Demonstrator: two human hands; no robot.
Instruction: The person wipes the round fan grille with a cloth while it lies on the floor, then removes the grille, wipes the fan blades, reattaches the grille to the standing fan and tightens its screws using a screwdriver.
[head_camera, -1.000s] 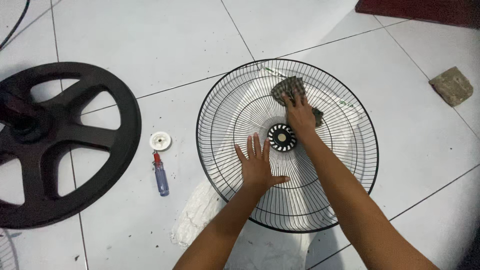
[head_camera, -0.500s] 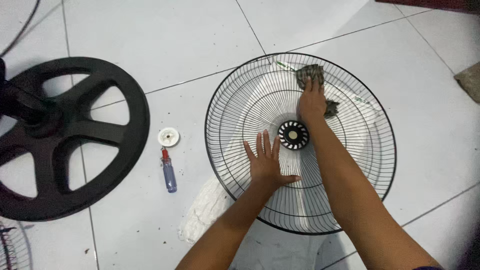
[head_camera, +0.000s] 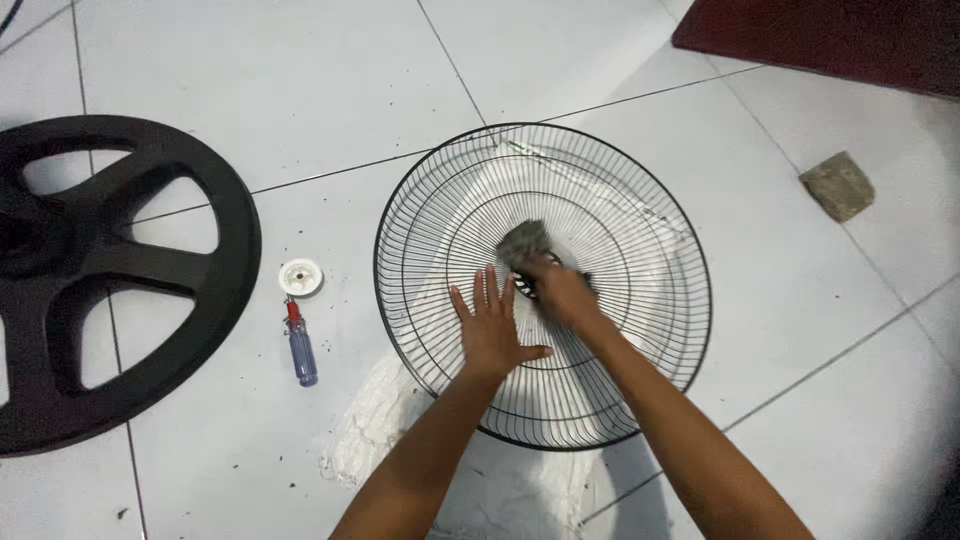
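A round black wire fan grille (head_camera: 640, 210) lies flat on the white tiled floor. My left hand (head_camera: 492, 330) rests flat on its near-left wires, fingers spread. My right hand (head_camera: 560, 290) sits over the grille's centre hub and grips a grey-green scrub sponge (head_camera: 525, 240), pressed onto the wires just up and left of the hub. The hub itself is mostly hidden under my right hand.
A large black spoked fan base (head_camera: 120, 290) lies at the left. Between it and the grille are a small white round cap (head_camera: 301, 277) and a blue-handled screwdriver (head_camera: 300, 350). A wet soapy patch (head_camera: 370, 430) spreads under the grille's near edge. A second sponge block (head_camera: 838, 186) sits right; a dark red mat (head_camera: 830, 40) far right.
My right hand has dragged the sponge from the grille's far rim down to the centre. My left hand stays flat on the wires. The view has shifted.
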